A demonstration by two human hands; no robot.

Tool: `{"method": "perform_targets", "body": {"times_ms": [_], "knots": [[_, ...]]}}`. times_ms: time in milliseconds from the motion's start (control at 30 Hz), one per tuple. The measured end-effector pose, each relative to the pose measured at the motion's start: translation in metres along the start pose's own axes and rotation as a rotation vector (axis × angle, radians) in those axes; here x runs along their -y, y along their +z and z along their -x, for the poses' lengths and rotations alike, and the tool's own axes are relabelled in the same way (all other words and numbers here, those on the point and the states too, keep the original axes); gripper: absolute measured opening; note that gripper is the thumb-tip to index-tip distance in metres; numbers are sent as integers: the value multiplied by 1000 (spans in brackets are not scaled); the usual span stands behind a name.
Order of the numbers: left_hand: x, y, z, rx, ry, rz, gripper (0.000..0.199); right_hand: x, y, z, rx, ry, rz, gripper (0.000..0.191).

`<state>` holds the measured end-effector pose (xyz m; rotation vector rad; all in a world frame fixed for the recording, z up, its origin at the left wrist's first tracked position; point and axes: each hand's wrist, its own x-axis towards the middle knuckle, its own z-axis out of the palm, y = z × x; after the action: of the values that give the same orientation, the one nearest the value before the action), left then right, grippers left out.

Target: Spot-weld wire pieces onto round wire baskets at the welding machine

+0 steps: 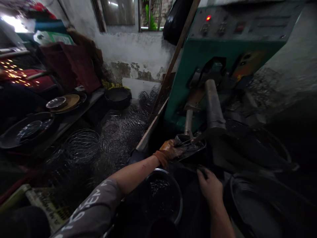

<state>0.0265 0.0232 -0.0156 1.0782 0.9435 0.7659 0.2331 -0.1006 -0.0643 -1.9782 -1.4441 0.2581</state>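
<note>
My left hand, in an orange-brown glove, is closed on the near-left edge of a dark metal piece with a thin wire-like rim. That piece sits under the lower rod of a green machine; its exact kind is hard to make out in the dark. Bare and lower right, my right hand has its fingers curled at a dark shape, and what they hold is hidden. Between my forearms a round bowl contains many small shiny metal bits.
A thick cylindrical arm juts from the machine, above my hands. Wire baskets pile up on the left floor. A bench bears round pans. A dark basin stands right. Sparks fly at far left.
</note>
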Motion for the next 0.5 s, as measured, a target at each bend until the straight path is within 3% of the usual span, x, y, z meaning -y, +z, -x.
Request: {"method": "perform_targets", "body": {"times_ms": [233,500], "knots": [[6,1,-1,11,45,51,58,1,-1,3,-6,8,-3,48],[-2,7,6,-11,71,126,57,10,-2,-1,-1,-9,-27,42]]}}
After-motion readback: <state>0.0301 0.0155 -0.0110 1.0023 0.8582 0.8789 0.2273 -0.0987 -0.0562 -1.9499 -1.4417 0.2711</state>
